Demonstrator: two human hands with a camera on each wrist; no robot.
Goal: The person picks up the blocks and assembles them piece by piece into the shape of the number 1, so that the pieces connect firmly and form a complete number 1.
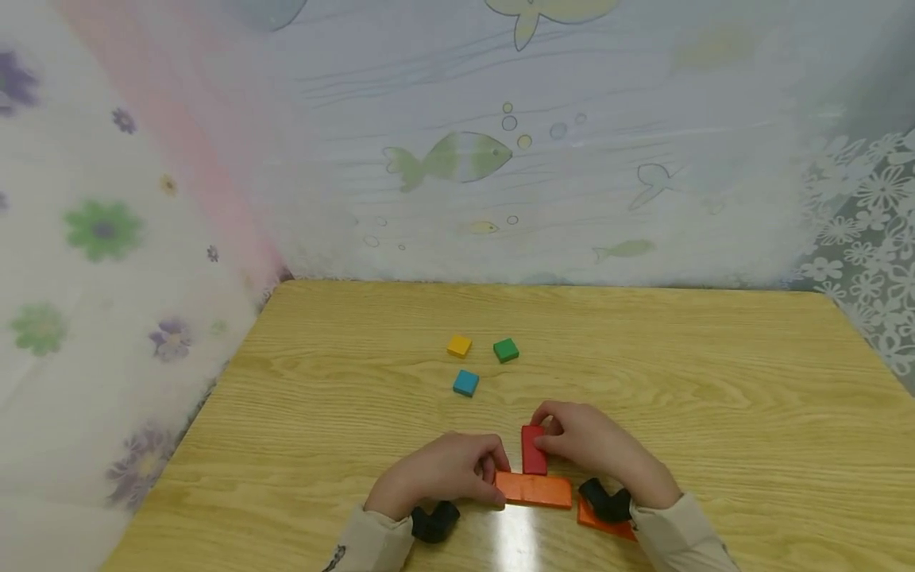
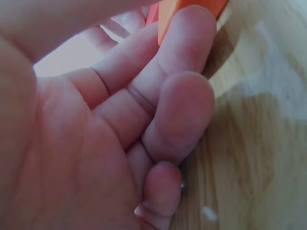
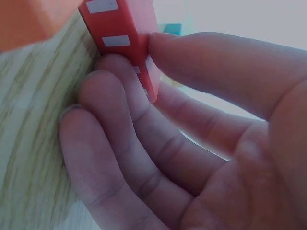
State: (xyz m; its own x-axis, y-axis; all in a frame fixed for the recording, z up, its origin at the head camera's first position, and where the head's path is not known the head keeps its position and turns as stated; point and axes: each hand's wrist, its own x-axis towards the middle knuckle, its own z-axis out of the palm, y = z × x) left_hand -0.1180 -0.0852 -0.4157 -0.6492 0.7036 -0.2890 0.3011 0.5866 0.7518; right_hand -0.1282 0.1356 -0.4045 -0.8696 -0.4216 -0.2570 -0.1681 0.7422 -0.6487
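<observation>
My left hand point(image 1: 457, 469) grips the left end of a long orange block point(image 1: 546, 491), thumb at its near edge and fingers at the far one. A faint line crosses this block. Standing against its far edge is a red block point(image 1: 532, 453), which my right hand point(image 1: 589, 441) pinches between thumb and fingers. White rectangles mark a face of the red block point(image 3: 115, 26) in the right wrist view. In the left wrist view, fingertips press at a corner of the orange block point(image 2: 168, 14), and most of it is out of frame.
Farther back on the wooden table point(image 1: 343, 381) lie a yellow block point(image 1: 460, 345), a green block point(image 1: 506, 350) and a blue block point(image 1: 466, 383). Another orange piece point(image 1: 589, 518) is partly hidden under my right wrist's black camera point(image 1: 604, 500). A fish-patterned curtain point(image 1: 443, 230) hangs behind.
</observation>
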